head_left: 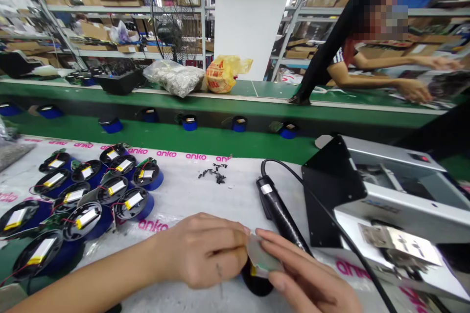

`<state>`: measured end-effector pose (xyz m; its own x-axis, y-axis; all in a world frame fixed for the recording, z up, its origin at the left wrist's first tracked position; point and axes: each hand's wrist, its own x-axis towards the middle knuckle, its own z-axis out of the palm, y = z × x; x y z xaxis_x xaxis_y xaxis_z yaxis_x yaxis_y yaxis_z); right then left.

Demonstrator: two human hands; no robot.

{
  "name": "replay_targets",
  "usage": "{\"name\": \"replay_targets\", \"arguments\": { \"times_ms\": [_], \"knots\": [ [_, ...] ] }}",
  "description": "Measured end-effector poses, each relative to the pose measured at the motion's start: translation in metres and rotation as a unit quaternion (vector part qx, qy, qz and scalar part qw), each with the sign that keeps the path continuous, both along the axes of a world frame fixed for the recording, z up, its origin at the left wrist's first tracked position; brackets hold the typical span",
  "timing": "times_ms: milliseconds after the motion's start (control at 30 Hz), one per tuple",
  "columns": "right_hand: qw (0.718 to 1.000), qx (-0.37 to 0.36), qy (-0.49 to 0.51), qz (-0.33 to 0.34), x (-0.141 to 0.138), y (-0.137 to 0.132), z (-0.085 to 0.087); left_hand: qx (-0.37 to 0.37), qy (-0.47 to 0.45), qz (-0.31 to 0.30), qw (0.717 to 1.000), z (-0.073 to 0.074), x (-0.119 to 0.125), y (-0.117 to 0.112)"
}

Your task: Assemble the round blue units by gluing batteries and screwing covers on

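Observation:
Low in the middle, a pale grey-green flat plate [265,257] is tilted over a round black housing [258,287]. A bit of yellow, like a battery's taped end, shows under the plate. My left hand [211,250] has curled fingers pinching at the plate's left edge; the fingertips are partly hidden. My right hand [306,274] grips the plate from the right, fingers along its top and thumb below. Just behind my right hand lies a black electric screwdriver [281,215] with a cord. Small black parts [216,172] lie scattered farther back.
Several blue-and-black round housings with batteries [86,217] crowd the left. A metal-and-black machine [389,190] stands at the right. Behind runs a green conveyor [220,144] carrying more housings. A co-worker's hands [414,89] are at the far bench, near a yellow bag [222,74].

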<state>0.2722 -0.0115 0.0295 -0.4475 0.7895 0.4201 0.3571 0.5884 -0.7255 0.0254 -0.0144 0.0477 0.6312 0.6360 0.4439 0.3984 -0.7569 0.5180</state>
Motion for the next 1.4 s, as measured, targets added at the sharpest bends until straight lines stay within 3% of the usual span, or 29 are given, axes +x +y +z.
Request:
{"name": "replay_targets", "arguments": {
  "times_ms": [200,300,367,400,467,533,600,733,867,967,1000,1100,1167,1300,1400],
  "knots": [
    [1.000,-0.004,-0.010,-0.007,-0.001,-0.004,0.001,0.057,0.049,-0.011,0.997,0.010,0.003,0.002],
    [0.996,0.056,-0.065,-0.019,0.003,-0.009,0.005,0.124,0.058,-0.049,0.989,0.011,0.003,0.002],
    [0.987,0.099,-0.126,-0.012,0.004,-0.012,0.012,0.128,0.054,-0.020,0.990,0.013,0.001,0.004],
    [0.982,0.109,-0.152,-0.008,0.005,-0.013,0.015,0.099,0.052,0.015,0.994,0.014,0.000,0.006],
    [0.978,0.110,-0.179,-0.003,0.005,-0.014,0.021,-0.029,0.055,0.076,0.995,0.013,0.000,0.011],
    [0.977,0.095,-0.192,-0.003,0.005,-0.014,0.024,-0.179,0.056,0.066,0.980,0.006,0.003,0.015],
    [0.976,0.076,-0.203,0.000,0.005,-0.014,0.022,-0.266,0.034,0.021,0.963,-0.006,0.010,0.016],
    [0.979,0.091,-0.184,-0.014,0.006,-0.020,0.012,-0.288,-0.027,0.013,0.957,-0.028,0.027,0.011],
    [0.980,0.119,-0.155,-0.035,0.005,-0.027,0.000,-0.319,-0.036,0.047,0.946,-0.029,0.030,0.005],
    [0.981,0.115,-0.145,-0.051,0.000,-0.029,-0.006,-0.421,-0.102,0.069,0.899,-0.024,0.026,0.002],
    [0.982,0.116,-0.141,-0.056,-0.002,-0.030,-0.008,-0.481,-0.133,0.060,0.864,-0.022,0.024,0.002],
    [0.982,0.124,-0.126,-0.061,-0.008,-0.031,-0.012,-0.653,-0.228,0.004,0.722,-0.021,0.023,0.004],
    [0.983,0.119,-0.123,-0.060,-0.009,-0.032,-0.013,-0.695,-0.253,0.018,0.673,-0.021,0.026,0.006],
    [0.984,0.129,-0.113,-0.059,-0.008,-0.033,-0.013,-0.672,-0.233,0.121,0.693,-0.021,0.039,0.008],
    [0.981,0.137,-0.115,-0.070,-0.008,-0.027,-0.009,-0.659,-0.238,0.122,0.703,-0.021,0.046,0.006]
  ]
}}
